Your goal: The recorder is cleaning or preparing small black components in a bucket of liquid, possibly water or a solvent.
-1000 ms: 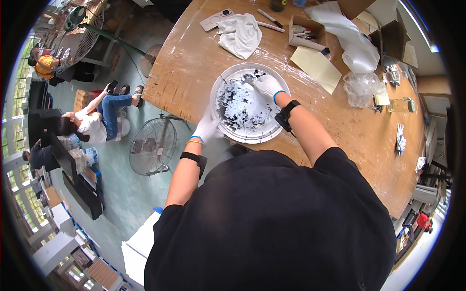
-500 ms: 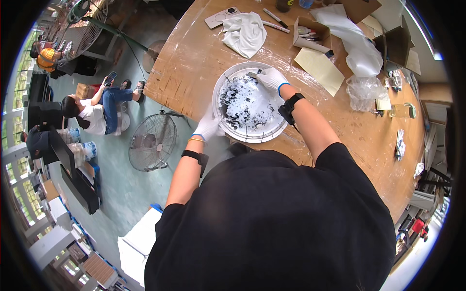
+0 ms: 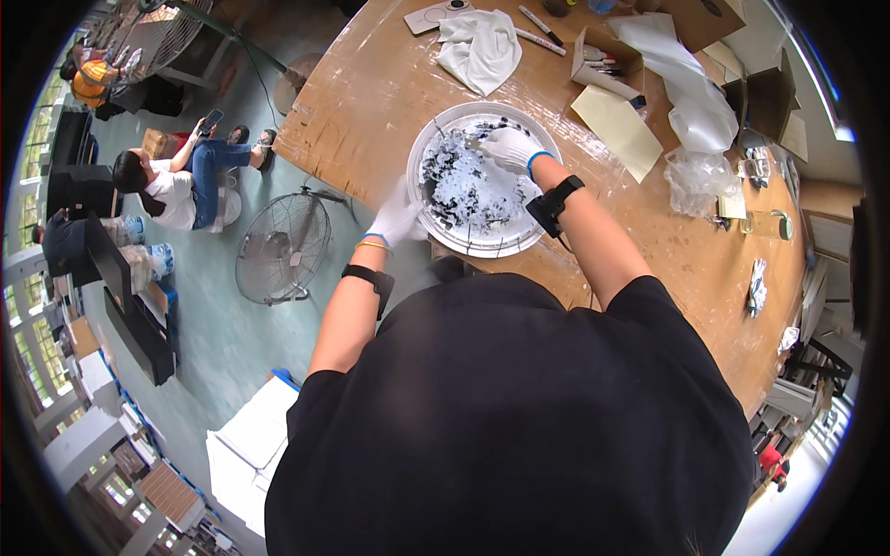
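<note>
A round white tray with a raised rim lies at the near edge of the wooden table, its inside mottled with white and black patches. Short dark marks run along the rim's inner side. My left hand, in a white glove, grips the tray's left rim; its fingers are partly blurred. Over the upper right part of the mottled surface, my gloved right hand is closed on a small flat tool, mostly hidden by the fingers. Both wrists wear black bands.
Beyond the tray lie a white cloth, a phone and markers. To the right are an open box of pens, a paper sheet and plastic wrap. A floor fan and a seated person are on the left.
My right hand has moved slightly across the mottled surface, and the small tool shows less. More black shows near the tray's far rim. My left hand stays at the rim; the whole view has shifted.
</note>
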The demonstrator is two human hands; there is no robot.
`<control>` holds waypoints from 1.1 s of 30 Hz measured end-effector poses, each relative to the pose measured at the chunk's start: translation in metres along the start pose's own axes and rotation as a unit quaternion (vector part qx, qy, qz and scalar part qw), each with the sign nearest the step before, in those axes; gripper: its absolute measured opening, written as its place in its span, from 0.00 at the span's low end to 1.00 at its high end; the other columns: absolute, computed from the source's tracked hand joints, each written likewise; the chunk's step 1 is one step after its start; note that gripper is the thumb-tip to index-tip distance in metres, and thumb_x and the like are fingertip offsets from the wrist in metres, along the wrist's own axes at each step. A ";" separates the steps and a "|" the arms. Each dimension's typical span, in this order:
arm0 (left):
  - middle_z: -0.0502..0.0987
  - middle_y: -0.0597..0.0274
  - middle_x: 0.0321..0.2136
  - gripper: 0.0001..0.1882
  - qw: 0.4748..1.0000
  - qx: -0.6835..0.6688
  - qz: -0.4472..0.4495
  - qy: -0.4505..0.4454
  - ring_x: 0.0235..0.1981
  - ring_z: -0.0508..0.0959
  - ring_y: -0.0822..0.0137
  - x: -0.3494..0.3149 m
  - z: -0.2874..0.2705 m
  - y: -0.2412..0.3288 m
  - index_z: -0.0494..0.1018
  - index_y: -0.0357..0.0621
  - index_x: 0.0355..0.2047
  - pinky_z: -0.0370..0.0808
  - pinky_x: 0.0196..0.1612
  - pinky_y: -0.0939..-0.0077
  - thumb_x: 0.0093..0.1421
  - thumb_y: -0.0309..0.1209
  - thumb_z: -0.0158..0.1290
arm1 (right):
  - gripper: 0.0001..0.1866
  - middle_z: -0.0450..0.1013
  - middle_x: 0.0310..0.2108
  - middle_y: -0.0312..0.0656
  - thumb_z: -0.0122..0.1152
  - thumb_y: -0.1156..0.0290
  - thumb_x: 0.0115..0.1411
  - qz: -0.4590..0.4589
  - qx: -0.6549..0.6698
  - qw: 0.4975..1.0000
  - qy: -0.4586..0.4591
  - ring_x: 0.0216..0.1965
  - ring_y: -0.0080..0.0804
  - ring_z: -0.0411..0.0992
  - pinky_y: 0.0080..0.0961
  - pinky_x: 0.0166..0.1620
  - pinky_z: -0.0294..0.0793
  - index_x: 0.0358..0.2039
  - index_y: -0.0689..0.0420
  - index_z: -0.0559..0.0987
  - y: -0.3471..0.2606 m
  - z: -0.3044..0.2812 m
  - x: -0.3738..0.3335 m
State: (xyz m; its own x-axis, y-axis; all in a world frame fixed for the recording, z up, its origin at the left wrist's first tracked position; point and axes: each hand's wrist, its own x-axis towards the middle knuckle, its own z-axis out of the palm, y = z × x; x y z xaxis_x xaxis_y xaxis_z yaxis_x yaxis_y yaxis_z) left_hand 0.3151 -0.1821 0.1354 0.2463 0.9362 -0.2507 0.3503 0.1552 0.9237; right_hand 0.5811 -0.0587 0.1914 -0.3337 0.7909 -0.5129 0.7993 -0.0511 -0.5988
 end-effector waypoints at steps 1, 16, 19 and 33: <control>0.71 0.57 0.51 0.30 1.000 -0.019 -0.011 -0.007 0.39 0.79 0.65 0.003 -0.002 0.000 0.51 0.56 0.64 0.80 0.28 0.70 0.63 0.28 0.47 | 0.19 0.75 0.27 0.57 0.50 0.60 0.56 -0.022 -0.033 0.999 0.014 0.31 0.50 0.74 0.40 0.37 0.71 0.33 0.65 0.78 0.003 0.004 -0.001; 0.74 0.49 0.43 0.29 0.942 -0.249 -0.209 0.077 0.31 0.81 0.58 -0.023 0.045 0.060 0.46 0.59 0.63 0.82 0.28 0.65 0.64 0.30 0.42 | 0.17 0.75 0.24 0.53 0.47 0.62 0.56 0.000 0.019 1.000 0.015 0.28 0.45 0.75 0.38 0.38 0.72 0.29 0.62 0.80 -0.006 0.080 -0.068; 0.73 0.51 0.42 0.26 0.931 -0.282 -0.216 0.086 0.30 0.81 0.58 -0.030 0.063 0.070 0.48 0.57 0.59 0.82 0.27 0.67 0.63 0.28 0.43 | 0.19 0.75 0.26 0.56 0.47 0.60 0.57 0.003 0.020 1.000 0.014 0.31 0.52 0.75 0.41 0.39 0.72 0.28 0.63 0.79 -0.009 0.085 -0.080; 0.76 0.50 0.26 0.29 0.975 -0.120 -0.185 0.022 0.17 0.78 0.61 0.016 0.011 0.061 0.47 0.48 0.64 0.80 0.20 0.68 0.64 0.31 0.41 | 0.20 0.74 0.32 0.61 0.43 0.62 0.57 0.045 0.017 0.998 0.048 0.37 0.57 0.74 0.45 0.46 0.71 0.29 0.64 0.79 -0.014 0.093 -0.094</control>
State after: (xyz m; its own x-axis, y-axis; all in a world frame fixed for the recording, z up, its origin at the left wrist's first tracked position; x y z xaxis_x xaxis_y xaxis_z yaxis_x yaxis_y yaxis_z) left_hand 0.3504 -0.1611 0.1844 0.1030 0.8137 -0.5721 0.1851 0.5494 0.8148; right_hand 0.5553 -0.1886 0.1908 -0.2103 0.8364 -0.5062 0.8061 -0.1447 -0.5739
